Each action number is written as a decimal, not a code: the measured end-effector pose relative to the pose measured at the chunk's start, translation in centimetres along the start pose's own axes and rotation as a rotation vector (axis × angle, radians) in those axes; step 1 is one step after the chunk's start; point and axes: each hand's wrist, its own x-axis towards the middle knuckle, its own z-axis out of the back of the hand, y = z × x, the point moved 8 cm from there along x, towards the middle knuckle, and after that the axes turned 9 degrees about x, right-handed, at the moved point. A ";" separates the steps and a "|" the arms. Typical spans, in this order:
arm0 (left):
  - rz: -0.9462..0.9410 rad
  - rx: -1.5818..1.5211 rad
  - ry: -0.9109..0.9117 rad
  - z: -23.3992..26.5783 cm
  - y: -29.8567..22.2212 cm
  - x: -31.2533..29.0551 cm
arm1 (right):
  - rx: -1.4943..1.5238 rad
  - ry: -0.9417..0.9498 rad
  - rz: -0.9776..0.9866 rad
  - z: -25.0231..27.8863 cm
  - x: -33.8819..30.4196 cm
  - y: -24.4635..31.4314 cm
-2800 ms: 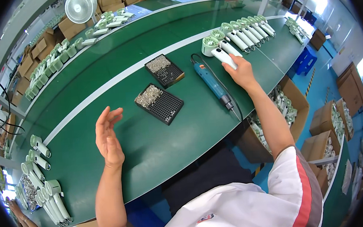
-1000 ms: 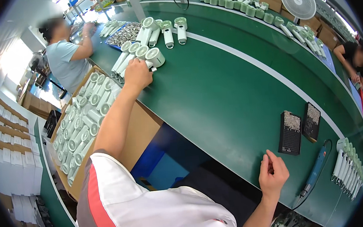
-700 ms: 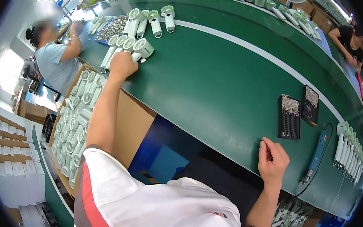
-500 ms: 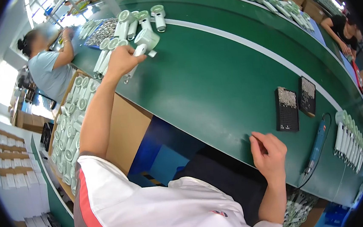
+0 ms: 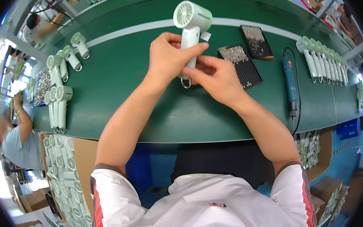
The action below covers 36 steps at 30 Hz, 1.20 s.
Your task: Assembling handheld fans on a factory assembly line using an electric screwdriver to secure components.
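Observation:
A pale green handheld fan stands upright over the green workbench, its round grille at the top. My left hand is closed around the upper part of its handle, thumb across the front. Lower down, my right hand pinches the handle's bottom end, just by a metal loop. A small white tab sticks out below the fan head. Right of the fan lie two black trays, the nearer tray and the farther tray, both with small metal pieces in them.
A blue electric screwdriver with a cord lies at right, beside a row of fans. More fans stand at left near a pile of small metal parts. A carton of fans sits below. A co-worker works at far left.
My left hand has brought a fan from the left group to the front of me and raised it upright. My right hand has come over and taken its lower end. The view has turned right.

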 end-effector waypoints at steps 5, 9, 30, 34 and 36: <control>0.020 -0.192 0.085 -2.3 0.5 0.0 | 0.105 -0.045 -0.019 2.1 0.1 -1.3; 0.139 -0.307 0.391 -1.9 1.5 -1.4 | 0.300 0.049 -0.003 2.0 -0.1 -0.9; 0.269 -0.429 0.488 -7.4 4.4 -3.0 | -1.194 -0.851 0.335 13.8 -9.9 6.8; 0.292 -0.413 0.575 -7.8 3.5 -3.9 | -1.643 -0.834 -0.054 19.3 -12.7 4.0; 0.304 -0.363 0.542 -7.5 3.9 -3.8 | -1.601 -0.744 -0.222 20.6 -12.3 2.5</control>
